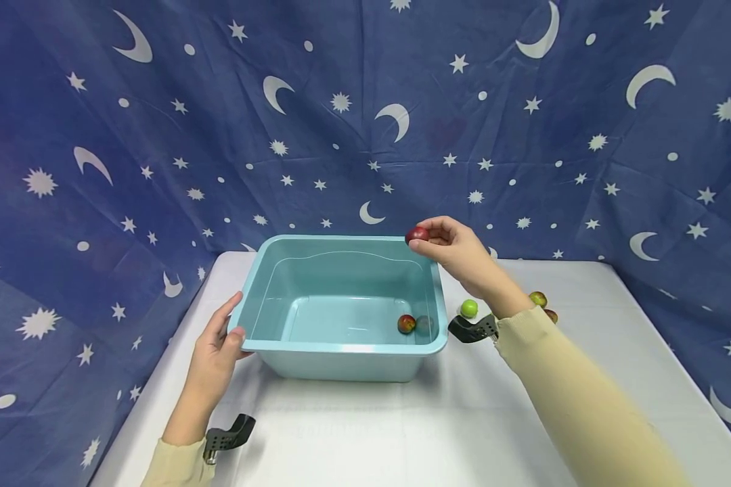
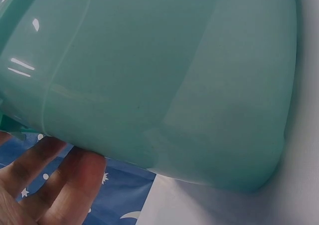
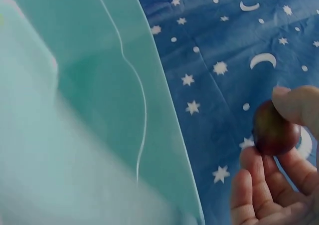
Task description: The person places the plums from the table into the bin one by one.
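Note:
A light teal plastic basin [image 1: 341,365] stands on the white table. My left hand [image 1: 216,348] grips its near left corner, thumb by the rim and fingers along the outer side; in the left wrist view those fingers [image 2: 82,180] lie against the basin wall. Above the far right corner of the basin, my right hand [image 1: 457,253] pinches a dark red plum [image 1: 417,235] between thumb and fingertips. The right wrist view shows the same plum [image 3: 275,130] from close by. Inside the basin, toward its right side, lies one reddish-yellow fruit [image 1: 406,324].
Right of the basin a small bright green fruit [image 1: 469,309] sits on the table [image 1: 353,433]. Two more fruits, a green-red one [image 1: 538,298] and a reddish one [image 1: 551,315], are partly hidden by the right sleeve. A blue star-and-moon cloth [image 1: 341,169] hangs behind.

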### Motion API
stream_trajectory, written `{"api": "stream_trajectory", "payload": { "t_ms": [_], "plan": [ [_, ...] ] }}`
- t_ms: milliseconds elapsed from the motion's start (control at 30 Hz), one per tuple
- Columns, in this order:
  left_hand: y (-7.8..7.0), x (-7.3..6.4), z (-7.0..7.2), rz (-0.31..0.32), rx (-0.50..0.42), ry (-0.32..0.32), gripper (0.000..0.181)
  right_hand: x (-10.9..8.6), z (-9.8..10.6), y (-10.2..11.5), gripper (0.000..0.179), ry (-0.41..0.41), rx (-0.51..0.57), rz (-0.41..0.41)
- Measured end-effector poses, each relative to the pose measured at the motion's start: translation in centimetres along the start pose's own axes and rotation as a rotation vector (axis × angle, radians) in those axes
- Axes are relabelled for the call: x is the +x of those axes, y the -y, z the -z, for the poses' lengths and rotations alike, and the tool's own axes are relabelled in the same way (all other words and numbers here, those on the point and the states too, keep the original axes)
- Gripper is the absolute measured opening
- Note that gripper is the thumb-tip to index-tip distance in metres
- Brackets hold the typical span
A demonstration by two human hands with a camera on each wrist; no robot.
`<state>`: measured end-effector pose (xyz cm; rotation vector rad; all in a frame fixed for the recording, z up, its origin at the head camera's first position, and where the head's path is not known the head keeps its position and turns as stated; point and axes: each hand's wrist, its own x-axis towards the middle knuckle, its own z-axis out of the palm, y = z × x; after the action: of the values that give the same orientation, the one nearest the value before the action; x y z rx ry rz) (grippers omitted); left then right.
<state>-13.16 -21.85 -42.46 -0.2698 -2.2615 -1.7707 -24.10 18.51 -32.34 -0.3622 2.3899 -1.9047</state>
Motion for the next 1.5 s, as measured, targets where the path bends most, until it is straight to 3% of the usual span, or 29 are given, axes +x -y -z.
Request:
{"api": "stream_trajectory", "payload": {
  "t_ms": [200,367,667,1000,1167,1500],
  "plan": [
    [0.0,-0.1,0.0,0.005,0.007,-0.001,0.052,1.1,-2.2,0.2,0.046,-0.031,0.015,0.007],
    [0.0,-0.1,-0.1,0.002,0.018,0.006,0.052,1.7,-3.2,0.2,0.043,-0.008,-0.074,0.005],
    [-0.1,-0.1,0.1,-0.002,0.026,0.002,0.052,2.8,-4.9,0.9,0.035,0.102,-0.350,0.032],
    [0.0,0.0,0.1,-0.008,0.016,0.006,0.052,3.6,-6.6,0.5,0.031,0.251,-0.512,0.009],
    [0.1,0.0,0.1,-0.008,0.018,0.002,0.051,3.6,-6.9,0.1,0.030,0.299,-0.552,-0.003],
    [0.1,0.1,0.1,-0.011,0.020,0.005,0.051,3.4,-7.2,0.0,0.031,0.315,-0.591,-0.008]
  ]
}}
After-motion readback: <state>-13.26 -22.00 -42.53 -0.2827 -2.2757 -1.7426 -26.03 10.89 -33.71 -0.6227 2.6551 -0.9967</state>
